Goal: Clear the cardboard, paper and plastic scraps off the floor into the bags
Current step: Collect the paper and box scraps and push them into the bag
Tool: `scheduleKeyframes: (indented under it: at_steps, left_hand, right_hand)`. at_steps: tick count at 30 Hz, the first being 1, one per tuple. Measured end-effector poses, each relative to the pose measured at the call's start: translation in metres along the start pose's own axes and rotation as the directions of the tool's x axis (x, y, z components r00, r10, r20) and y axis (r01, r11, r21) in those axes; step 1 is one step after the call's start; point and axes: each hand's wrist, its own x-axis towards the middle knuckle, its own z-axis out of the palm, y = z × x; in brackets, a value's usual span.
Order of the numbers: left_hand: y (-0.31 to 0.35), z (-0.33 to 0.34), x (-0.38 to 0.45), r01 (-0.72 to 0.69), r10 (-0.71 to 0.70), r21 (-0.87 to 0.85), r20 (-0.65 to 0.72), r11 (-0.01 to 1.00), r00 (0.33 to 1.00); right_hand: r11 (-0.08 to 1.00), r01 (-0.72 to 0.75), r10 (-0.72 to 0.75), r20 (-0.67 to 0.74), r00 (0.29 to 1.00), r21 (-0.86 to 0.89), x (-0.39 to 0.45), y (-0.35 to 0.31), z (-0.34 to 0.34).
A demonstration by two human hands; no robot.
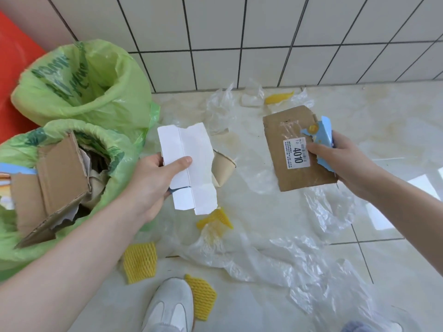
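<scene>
My left hand [153,180] grips a flattened white paper carton [189,161], held above the floor just right of the near green bag [115,188], which is stuffed with brown cardboard [55,178]. My right hand [340,161] holds a brown cardboard piece [287,149] with a white label together with a torn blue paper scrap [324,130]. A second green bag [96,92] stands open behind the first. A crushed paper cup [224,168] lies on the floor partly behind the carton.
Clear plastic film [275,257] spreads over the floor at the right and centre. Yellow foam net pieces [140,261] [201,297] [215,219] lie near my shoe [170,305]. More plastic scraps [220,104] sit by the tiled wall [263,39]. A red object [12,68] stands at the left.
</scene>
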Motion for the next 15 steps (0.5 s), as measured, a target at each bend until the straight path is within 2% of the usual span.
scheduleKeyframes:
  at_steps: [6, 10, 15]
  left_hand:
    - [0.040, -0.014, -0.013, -0.092, 0.085, -0.091, -0.075, 0.992, 0.994]
    - [0.063, -0.039, -0.025, -0.187, 0.173, -0.104, -0.131, 0.977, 0.976]
    - [0.069, -0.080, -0.038, -0.242, 0.196, -0.179, -0.240, 0.954, 0.951]
  right_hand:
    - [0.998, 0.042, -0.046, 0.086, 0.995, 0.042, -0.005, -0.040, 0.035]
    - [0.997, 0.058, -0.068, 0.205, 0.976, 0.056, -0.010, -0.064, 0.063]
    - [0.993, 0.088, -0.108, 0.321, 0.941, 0.074, -0.018, -0.096, 0.101]
